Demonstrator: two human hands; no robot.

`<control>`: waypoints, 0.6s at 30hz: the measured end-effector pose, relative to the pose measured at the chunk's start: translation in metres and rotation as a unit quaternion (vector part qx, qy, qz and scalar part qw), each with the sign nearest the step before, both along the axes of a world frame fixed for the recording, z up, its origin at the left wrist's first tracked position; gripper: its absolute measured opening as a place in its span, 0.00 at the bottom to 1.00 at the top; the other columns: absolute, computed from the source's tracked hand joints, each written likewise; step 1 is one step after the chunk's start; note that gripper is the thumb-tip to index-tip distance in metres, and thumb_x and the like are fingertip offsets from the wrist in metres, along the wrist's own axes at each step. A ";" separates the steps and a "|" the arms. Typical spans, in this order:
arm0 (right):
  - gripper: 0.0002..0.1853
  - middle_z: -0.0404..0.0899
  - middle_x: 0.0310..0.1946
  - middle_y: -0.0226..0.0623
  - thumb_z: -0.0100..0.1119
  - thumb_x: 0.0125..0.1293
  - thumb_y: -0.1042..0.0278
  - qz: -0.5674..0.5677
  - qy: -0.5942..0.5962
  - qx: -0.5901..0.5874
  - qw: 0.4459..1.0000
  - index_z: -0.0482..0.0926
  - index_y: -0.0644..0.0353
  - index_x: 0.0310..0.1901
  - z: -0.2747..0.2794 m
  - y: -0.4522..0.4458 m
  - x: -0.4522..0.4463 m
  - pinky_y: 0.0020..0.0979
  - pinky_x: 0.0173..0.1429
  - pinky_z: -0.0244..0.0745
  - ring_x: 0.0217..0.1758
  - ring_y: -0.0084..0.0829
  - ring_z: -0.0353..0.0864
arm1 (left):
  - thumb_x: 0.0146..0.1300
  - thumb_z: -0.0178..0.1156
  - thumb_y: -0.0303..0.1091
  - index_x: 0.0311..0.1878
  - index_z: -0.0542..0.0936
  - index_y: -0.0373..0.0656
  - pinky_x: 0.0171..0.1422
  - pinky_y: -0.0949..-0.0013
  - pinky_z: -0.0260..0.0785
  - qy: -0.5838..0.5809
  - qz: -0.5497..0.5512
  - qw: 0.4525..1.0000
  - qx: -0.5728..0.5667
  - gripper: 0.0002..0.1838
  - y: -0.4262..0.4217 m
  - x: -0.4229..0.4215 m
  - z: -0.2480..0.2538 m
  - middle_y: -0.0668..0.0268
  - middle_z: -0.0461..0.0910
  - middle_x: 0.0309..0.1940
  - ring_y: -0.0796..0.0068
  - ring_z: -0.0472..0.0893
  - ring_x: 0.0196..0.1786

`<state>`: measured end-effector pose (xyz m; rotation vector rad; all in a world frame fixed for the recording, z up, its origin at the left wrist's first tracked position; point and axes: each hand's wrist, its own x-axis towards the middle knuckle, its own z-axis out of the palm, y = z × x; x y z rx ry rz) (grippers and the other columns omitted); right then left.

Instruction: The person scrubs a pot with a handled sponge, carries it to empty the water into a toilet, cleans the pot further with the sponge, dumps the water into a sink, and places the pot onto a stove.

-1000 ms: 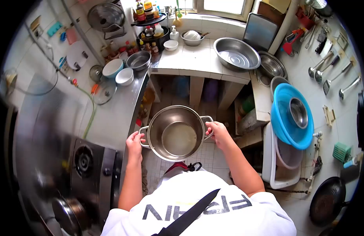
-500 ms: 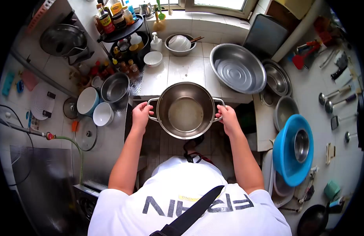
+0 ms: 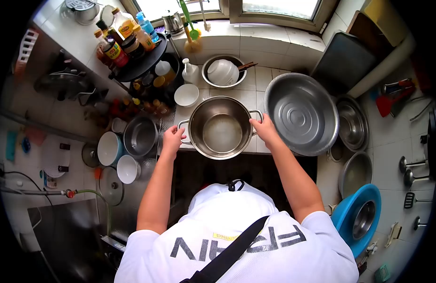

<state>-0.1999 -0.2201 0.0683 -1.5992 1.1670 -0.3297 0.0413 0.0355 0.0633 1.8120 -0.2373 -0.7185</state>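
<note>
A two-handled stainless steel pot (image 3: 222, 133) is level between my hands, over the front edge of the tiled counter (image 3: 255, 146). It has no lid and a little cloudy residue or liquid seems to cover its bottom; I cannot tell which. My left hand (image 3: 172, 140) is closed on the left loop handle, and my right hand (image 3: 265, 128) grips the right one. Just behind the pot stand a small white bowl (image 3: 186, 95) and a metal basin (image 3: 208, 75) holding a white bowl and chopsticks. Whether the pot touches the counter is unclear.
A large metal basin (image 3: 301, 148) sits right of the pot. Further right is a blue plastic basin (image 3: 338, 221). Bowls and a metal bowl (image 3: 140, 136) stand at left near a glass lid (image 3: 111, 186). A rack of bottles (image 3: 137, 63) rises at back left.
The pot, still in both hands, has come forward over the counter's edge, closer to the bowls at the back. My body has moved nearer the counter, and the view has shifted with it.
</note>
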 end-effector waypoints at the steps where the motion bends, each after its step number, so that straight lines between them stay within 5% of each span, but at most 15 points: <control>1: 0.38 0.74 0.47 0.47 0.64 0.57 0.51 0.003 -0.004 0.010 1.000 0.65 0.73 0.60 0.001 -0.004 0.002 0.35 0.50 0.73 0.48 0.36 0.76 | 0.63 0.62 0.37 0.58 0.71 0.28 0.27 0.77 0.65 0.003 -0.007 1.000 0.005 0.26 -0.007 0.005 -0.001 0.63 0.80 0.39 0.77 0.83 0.35; 9: 0.41 0.74 0.56 0.50 0.62 0.59 0.53 -0.033 0.030 0.081 0.996 0.59 0.72 0.67 0.001 -0.029 0.025 0.34 0.60 0.69 0.59 0.37 0.74 | 0.64 0.60 0.36 0.58 0.72 0.31 0.30 0.78 0.67 0.014 -0.058 0.998 0.037 0.23 -0.051 0.049 -0.003 0.64 0.80 0.40 0.78 0.83 0.35; 13: 0.37 0.74 0.57 0.51 0.62 0.60 0.53 -0.081 0.054 0.042 0.994 0.64 0.70 0.64 0.003 -0.020 0.033 0.34 0.61 0.68 0.60 0.38 0.74 | 0.63 0.60 0.35 0.54 0.73 0.32 0.30 0.79 0.68 -0.031 -0.096 0.995 0.026 0.20 -0.054 0.066 -0.013 0.66 0.81 0.38 0.80 0.83 0.33; 16: 0.31 0.75 0.55 0.49 0.62 0.60 0.55 -0.092 0.076 -0.048 0.992 0.70 0.68 0.60 0.012 -0.010 0.025 0.33 0.59 0.70 0.58 0.35 0.75 | 0.60 0.61 0.34 0.56 0.72 0.30 0.44 0.67 0.73 -0.003 -0.139 0.989 0.052 0.24 -0.055 0.075 -0.006 0.56 0.80 0.43 0.68 0.83 0.40; 18: 0.26 0.77 0.52 0.47 0.62 0.61 0.57 -0.106 0.060 -0.051 0.991 0.74 0.66 0.56 0.018 0.000 0.005 0.32 0.57 0.72 0.54 0.32 0.77 | 0.58 0.61 0.33 0.55 0.73 0.31 0.50 0.61 0.71 -0.270 -0.192 0.939 0.091 0.23 -0.055 0.082 -0.014 0.53 0.76 0.46 0.60 0.79 0.47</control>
